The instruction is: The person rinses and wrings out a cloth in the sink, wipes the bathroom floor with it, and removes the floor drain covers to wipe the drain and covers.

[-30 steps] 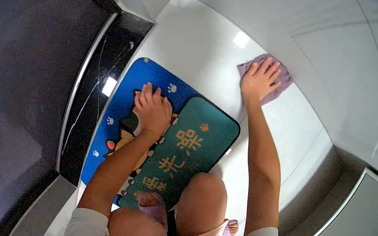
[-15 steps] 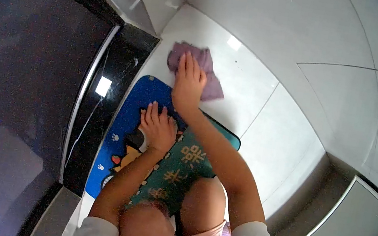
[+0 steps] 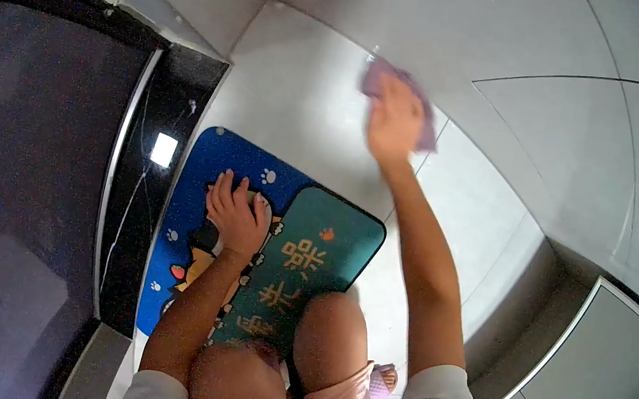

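Note:
A purple cleaning cloth lies on the white tiled floor, close to the foot of the wall. My right hand is pressed on top of it, arm stretched far forward, and covers much of the cloth; motion blurs its fingers a little. Flat on the floor mat, my left hand rests with its fingers spread, propping me up. That mat is blue and green, with paw prints, a cartoon animal and yellow characters. My bent knees are over its near end.
A black stone sill and a dark door panel run along the left. White wall tiles rise at the back and right. A grey cabinet stands at lower right. A purple slipper is beside my knee.
My right hand has swept the cloth to the right across the floor, away from the mat's corner toward the wall. My left hand stays on the mat, and the view has shifted slightly.

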`<action>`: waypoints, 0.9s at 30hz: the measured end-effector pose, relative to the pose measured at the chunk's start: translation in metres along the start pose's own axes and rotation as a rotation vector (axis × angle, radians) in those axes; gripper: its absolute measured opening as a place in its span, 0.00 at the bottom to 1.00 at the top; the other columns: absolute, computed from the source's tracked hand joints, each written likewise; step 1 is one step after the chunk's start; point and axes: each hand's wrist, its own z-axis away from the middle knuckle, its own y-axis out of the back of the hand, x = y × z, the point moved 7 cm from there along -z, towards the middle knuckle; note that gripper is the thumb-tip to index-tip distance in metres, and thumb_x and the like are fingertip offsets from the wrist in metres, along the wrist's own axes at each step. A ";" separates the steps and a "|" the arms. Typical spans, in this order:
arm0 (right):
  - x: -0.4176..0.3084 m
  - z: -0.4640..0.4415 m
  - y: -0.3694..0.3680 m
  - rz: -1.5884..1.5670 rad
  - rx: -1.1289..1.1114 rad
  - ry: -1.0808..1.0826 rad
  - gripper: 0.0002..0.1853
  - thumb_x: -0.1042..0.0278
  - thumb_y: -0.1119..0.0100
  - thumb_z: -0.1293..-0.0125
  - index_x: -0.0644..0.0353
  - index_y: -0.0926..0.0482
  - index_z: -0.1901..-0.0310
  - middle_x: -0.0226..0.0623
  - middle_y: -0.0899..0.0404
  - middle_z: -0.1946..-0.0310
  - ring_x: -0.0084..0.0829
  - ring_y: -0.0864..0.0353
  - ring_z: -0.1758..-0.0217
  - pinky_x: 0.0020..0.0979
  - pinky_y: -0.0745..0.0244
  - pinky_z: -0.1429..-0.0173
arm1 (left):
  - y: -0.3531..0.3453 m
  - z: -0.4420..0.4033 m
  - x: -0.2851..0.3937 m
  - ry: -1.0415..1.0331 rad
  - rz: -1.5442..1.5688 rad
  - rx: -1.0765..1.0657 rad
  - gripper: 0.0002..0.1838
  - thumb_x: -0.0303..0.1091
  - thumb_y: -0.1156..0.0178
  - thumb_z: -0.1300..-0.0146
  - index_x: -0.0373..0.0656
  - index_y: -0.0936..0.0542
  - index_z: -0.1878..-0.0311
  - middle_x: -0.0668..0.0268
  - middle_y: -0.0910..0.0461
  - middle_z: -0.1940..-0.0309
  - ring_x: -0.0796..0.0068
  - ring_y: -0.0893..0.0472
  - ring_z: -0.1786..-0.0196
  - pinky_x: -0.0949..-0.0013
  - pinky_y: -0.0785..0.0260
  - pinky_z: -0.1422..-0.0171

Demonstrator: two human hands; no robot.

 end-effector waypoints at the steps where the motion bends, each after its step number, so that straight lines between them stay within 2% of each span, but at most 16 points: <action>1: 0.037 0.027 0.016 -0.024 0.034 -0.047 0.24 0.64 0.48 0.33 0.55 0.25 0.36 0.39 0.24 0.36 0.39 0.29 0.32 0.48 0.41 0.29 | 0.000 0.002 0.002 0.000 0.004 -0.001 0.19 0.39 0.49 0.27 0.38 0.29 0.40 0.50 0.37 0.33 0.49 0.40 0.29 0.41 0.52 0.26; 3: 0.105 0.076 0.051 0.013 0.098 -0.126 0.25 0.66 0.46 0.34 0.57 0.26 0.35 0.40 0.24 0.37 0.46 0.27 0.34 0.47 0.39 0.28 | -0.004 0.002 -0.001 0.020 0.034 -0.011 0.20 0.38 0.48 0.28 0.34 0.29 0.40 0.46 0.38 0.32 0.45 0.41 0.27 0.36 0.56 0.24; 5: 0.140 0.105 0.062 0.209 -0.045 -0.412 0.28 0.59 0.55 0.28 0.60 0.34 0.30 0.45 0.37 0.27 0.44 0.40 0.24 0.49 0.52 0.22 | -0.006 -0.002 -0.001 0.025 0.012 -0.026 0.20 0.38 0.48 0.28 0.33 0.30 0.40 0.45 0.38 0.32 0.44 0.41 0.27 0.37 0.56 0.24; 7: 0.132 0.102 0.052 0.248 -0.064 -0.665 0.29 0.56 0.59 0.26 0.60 0.37 0.27 0.44 0.43 0.24 0.42 0.47 0.20 0.49 0.57 0.21 | -0.008 0.005 0.001 0.038 -0.017 -0.059 0.21 0.38 0.48 0.28 0.33 0.30 0.40 0.44 0.38 0.32 0.44 0.41 0.27 0.37 0.56 0.24; 9: 0.102 0.079 0.023 0.301 0.014 -0.586 0.29 0.55 0.60 0.25 0.59 0.38 0.27 0.40 0.42 0.24 0.43 0.48 0.20 0.50 0.55 0.22 | -0.007 0.000 0.004 0.009 -0.045 -0.020 0.21 0.37 0.49 0.28 0.32 0.30 0.39 0.43 0.39 0.32 0.43 0.42 0.28 0.37 0.56 0.24; 10: 0.061 0.055 0.015 0.113 0.076 -0.365 0.29 0.55 0.60 0.25 0.59 0.38 0.27 0.41 0.42 0.24 0.42 0.49 0.20 0.52 0.54 0.23 | -0.007 0.000 0.004 0.016 -0.047 -0.013 0.21 0.37 0.50 0.28 0.31 0.30 0.39 0.43 0.39 0.32 0.44 0.42 0.28 0.37 0.56 0.24; 12: -0.025 0.014 -0.022 0.082 0.107 -0.127 0.25 0.58 0.57 0.27 0.58 0.30 0.32 0.44 0.32 0.30 0.44 0.38 0.25 0.49 0.44 0.28 | -0.008 0.002 0.007 0.025 -0.038 -0.044 0.21 0.37 0.50 0.29 0.31 0.30 0.39 0.43 0.39 0.32 0.43 0.42 0.28 0.37 0.56 0.24; 13: -0.077 -0.014 -0.029 0.064 0.024 -0.095 0.24 0.60 0.57 0.27 0.58 0.28 0.34 0.41 0.30 0.31 0.43 0.36 0.26 0.48 0.43 0.29 | -0.007 0.001 0.004 0.029 -0.024 -0.063 0.21 0.37 0.50 0.29 0.31 0.30 0.39 0.44 0.39 0.32 0.43 0.42 0.28 0.37 0.56 0.24; 14: -0.112 -0.030 -0.054 -0.154 -0.129 -0.097 0.22 0.62 0.56 0.29 0.57 0.27 0.36 0.40 0.30 0.31 0.43 0.36 0.27 0.51 0.45 0.28 | -0.008 0.000 0.002 0.019 -0.024 -0.050 0.21 0.38 0.49 0.29 0.32 0.29 0.40 0.44 0.38 0.32 0.43 0.41 0.28 0.37 0.55 0.25; 15: -0.158 -0.042 -0.052 -0.166 -0.285 -0.022 0.22 0.65 0.53 0.32 0.56 0.26 0.38 0.41 0.30 0.32 0.43 0.35 0.28 0.52 0.48 0.26 | -0.008 0.000 0.001 0.020 -0.024 -0.042 0.21 0.38 0.49 0.29 0.32 0.29 0.40 0.44 0.38 0.32 0.43 0.41 0.28 0.37 0.55 0.25; 16: -0.194 -0.031 -0.051 -0.116 -0.141 0.133 0.23 0.66 0.51 0.33 0.56 0.27 0.37 0.42 0.31 0.31 0.43 0.37 0.27 0.53 0.49 0.25 | -0.008 -0.001 0.000 0.018 -0.010 -0.023 0.21 0.38 0.49 0.29 0.33 0.29 0.40 0.44 0.38 0.32 0.43 0.40 0.29 0.37 0.55 0.25; 17: -0.212 -0.013 -0.051 -0.225 -0.127 0.213 0.24 0.66 0.50 0.33 0.55 0.28 0.35 0.41 0.32 0.30 0.43 0.38 0.26 0.53 0.51 0.24 | -0.007 0.002 -0.001 0.010 0.006 -0.017 0.21 0.39 0.49 0.29 0.33 0.28 0.40 0.44 0.37 0.32 0.43 0.40 0.29 0.38 0.55 0.25; 20: -0.194 0.032 -0.025 -0.432 -0.352 0.291 0.23 0.63 0.48 0.30 0.51 0.28 0.33 0.35 0.34 0.28 0.38 0.38 0.25 0.48 0.48 0.24 | -0.005 0.002 -0.002 0.021 0.035 -0.013 0.21 0.39 0.48 0.29 0.34 0.29 0.40 0.44 0.37 0.32 0.43 0.39 0.29 0.37 0.54 0.25; 23: -0.108 0.085 0.026 -0.334 -0.429 0.226 0.23 0.63 0.45 0.32 0.50 0.25 0.35 0.33 0.33 0.28 0.35 0.38 0.24 0.45 0.47 0.25 | -0.008 0.001 -0.002 0.028 0.015 -0.036 0.21 0.38 0.48 0.29 0.34 0.30 0.39 0.44 0.38 0.32 0.43 0.41 0.28 0.37 0.55 0.25; 25: -0.057 0.123 0.050 -0.210 -0.485 0.241 0.25 0.64 0.44 0.34 0.48 0.26 0.33 0.32 0.34 0.27 0.36 0.35 0.26 0.45 0.44 0.30 | -0.011 0.001 0.000 0.041 -0.008 -0.059 0.21 0.37 0.49 0.28 0.34 0.30 0.39 0.44 0.39 0.32 0.43 0.42 0.28 0.36 0.55 0.25; 27: -0.061 0.118 0.054 -0.138 -0.496 0.252 0.27 0.64 0.43 0.34 0.47 0.27 0.32 0.30 0.35 0.27 0.36 0.33 0.29 0.44 0.43 0.32 | -0.005 -0.001 0.006 0.034 -0.081 -0.063 0.20 0.37 0.46 0.30 0.35 0.30 0.40 0.46 0.36 0.35 0.45 0.40 0.29 0.38 0.53 0.25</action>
